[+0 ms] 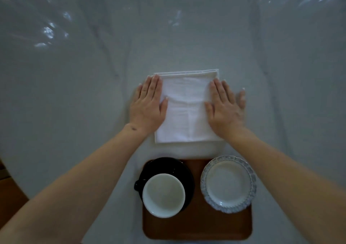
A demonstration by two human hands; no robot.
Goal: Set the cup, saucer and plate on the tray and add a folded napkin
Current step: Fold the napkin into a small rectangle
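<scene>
A white folded napkin (186, 108) lies flat on the table just beyond the tray. My left hand (148, 106) presses palm-down on its left edge, and my right hand (225, 108) presses palm-down on its right edge, fingers stretched out. Close to me sits a brown wooden tray (196, 227). On the tray's left a cup (163, 195), white inside with a black handle, stands on a black saucer (168, 166). On the tray's right rests a pale blue plate (228, 183) with a patterned scalloped rim.
The table (74, 93) is white marble with grey veins and a glossy, reflective surface. Its rounded edge shows at the lower left, with wooden floor (9, 193) beyond it.
</scene>
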